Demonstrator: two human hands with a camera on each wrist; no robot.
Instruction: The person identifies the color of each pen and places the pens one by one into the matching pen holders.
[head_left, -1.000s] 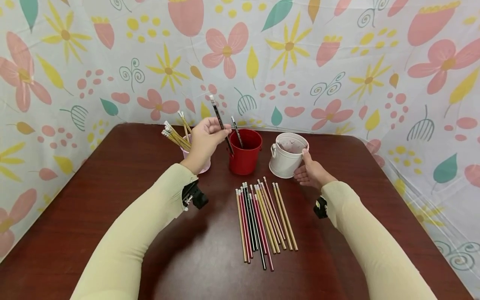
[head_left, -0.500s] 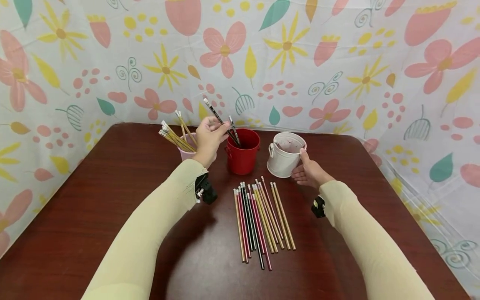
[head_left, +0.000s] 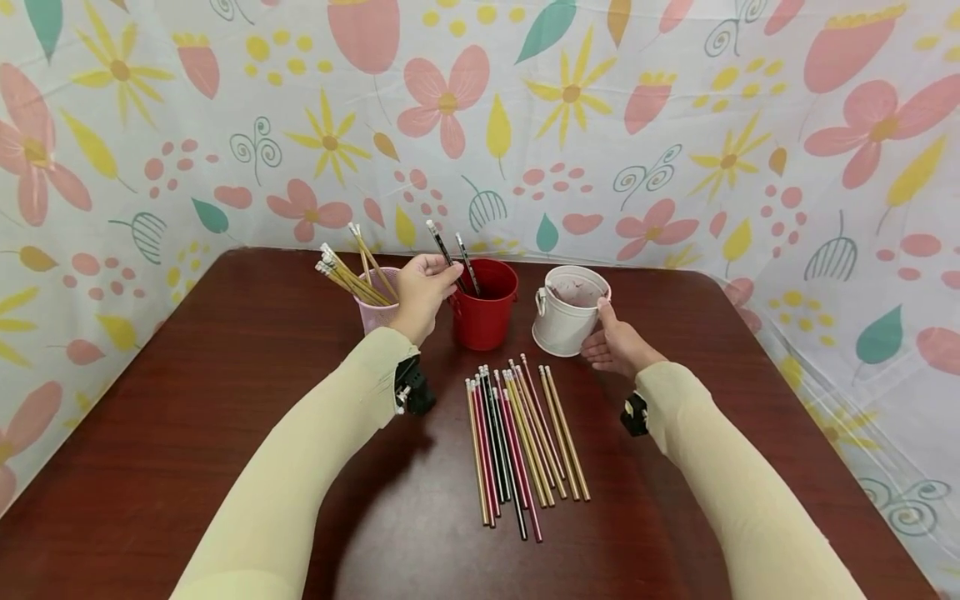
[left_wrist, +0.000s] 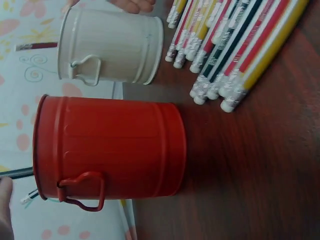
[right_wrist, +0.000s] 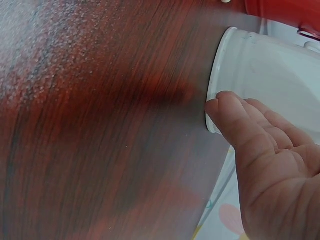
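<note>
My left hand pinches a black pencil near its eraser end, its lower part leaning into the red bucket. Another black pencil stands in that bucket. In the left wrist view, a fingertip touches the held pencil just above the rim. My right hand rests against the white bucket, thumb at the rim and fingers along the side. The right wrist view shows those fingers laid on the bucket wall near its base.
A pink bucket with several gold pencils stands behind my left hand. In front of the buckets, gold, red and black pencils lie side by side on the dark wooden table. A flowered cloth hangs behind.
My left hand has brought the black pencil from beside the red bucket's rim to inside it, and the pencil now sits lower. My right hand stays at the white bucket.
</note>
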